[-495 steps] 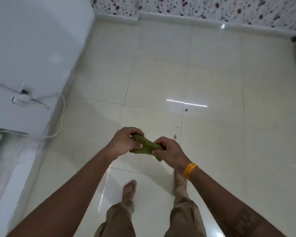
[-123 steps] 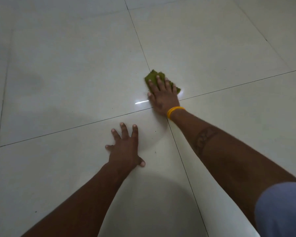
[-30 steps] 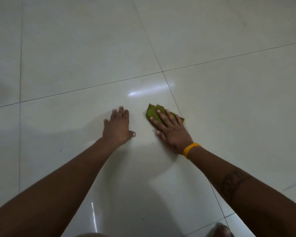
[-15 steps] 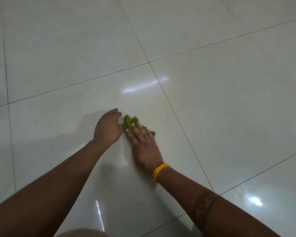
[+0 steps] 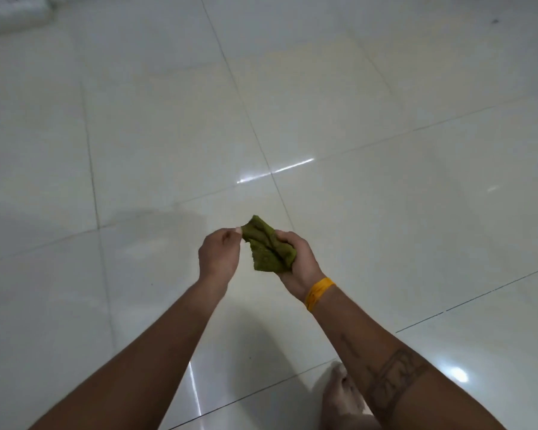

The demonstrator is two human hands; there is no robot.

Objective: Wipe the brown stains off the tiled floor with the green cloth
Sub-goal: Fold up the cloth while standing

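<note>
Bunching green cloth (image 5: pixel 269 246) between both hands, above the floor (image 5: pixel 385 197).

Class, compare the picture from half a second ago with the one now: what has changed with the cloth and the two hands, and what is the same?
The green cloth has come up off the tiled floor. The right hand, earlier pressing it flat, now grips it bunched; the left hand, earlier resting on the floor, pinches its corner. The yellow wristband is unchanged.
</note>
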